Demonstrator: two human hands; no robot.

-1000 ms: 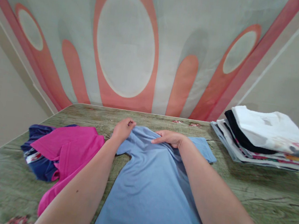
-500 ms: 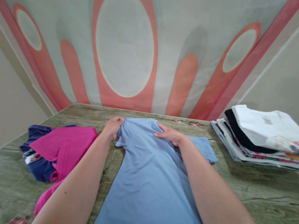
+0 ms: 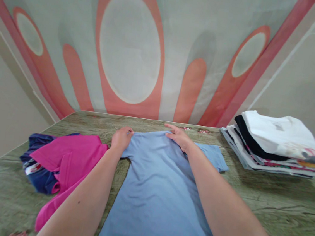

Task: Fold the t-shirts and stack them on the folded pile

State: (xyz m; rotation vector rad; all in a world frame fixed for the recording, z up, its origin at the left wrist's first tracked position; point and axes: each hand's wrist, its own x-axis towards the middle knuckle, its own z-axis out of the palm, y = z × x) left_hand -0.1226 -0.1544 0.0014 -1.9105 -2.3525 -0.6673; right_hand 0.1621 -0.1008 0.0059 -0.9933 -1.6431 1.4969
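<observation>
A light blue T-shirt (image 3: 158, 196) lies spread on the wood-grain table, its collar end away from me and its body running down to the bottom of the view. My left hand (image 3: 121, 139) is closed at the left shoulder, fingers curled on the fabric and partly covering that sleeve. At the collar edge on the right, my right hand (image 3: 180, 137) rests with thumb and fingers apart, the fingertips reaching past the cloth. Beyond my right wrist the other sleeve lies flat on the table.
Left of the shirt is a loose heap with a magenta garment (image 3: 78, 159) over a dark blue one (image 3: 44, 181). A stack of folded clothes (image 3: 278, 137), white on top, stands at the back right. Behind the table (image 3: 289, 203) rises a patterned wall hanging (image 3: 174, 58).
The shirt's top edge has come down flatter and slightly nearer, with fewer wrinkles. My right fingers have loosened and spread; my left hand has shifted slightly right along the shoulder.
</observation>
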